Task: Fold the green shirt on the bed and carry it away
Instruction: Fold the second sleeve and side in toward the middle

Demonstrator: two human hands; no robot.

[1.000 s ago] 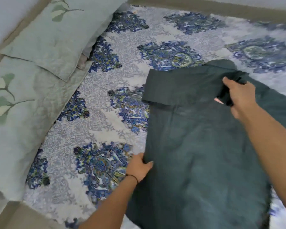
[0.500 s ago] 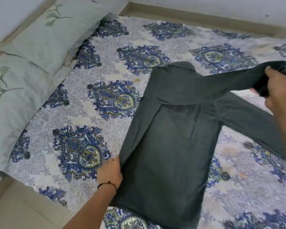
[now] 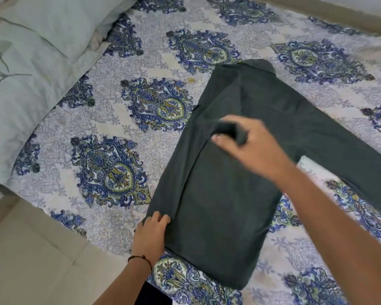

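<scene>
Right hand [image 3: 249, 144] grip on sleeve cuff [image 3: 229, 130]; left hand [image 3: 151, 233] flat on green shirt [image 3: 218, 205].

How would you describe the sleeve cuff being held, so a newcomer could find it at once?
Start at the patterned bed sheet and find the dark green shirt lying on it. Over its middle, the right hand pinches a bunched cuff, the only part of the shirt lifted off the flat fabric.
</scene>
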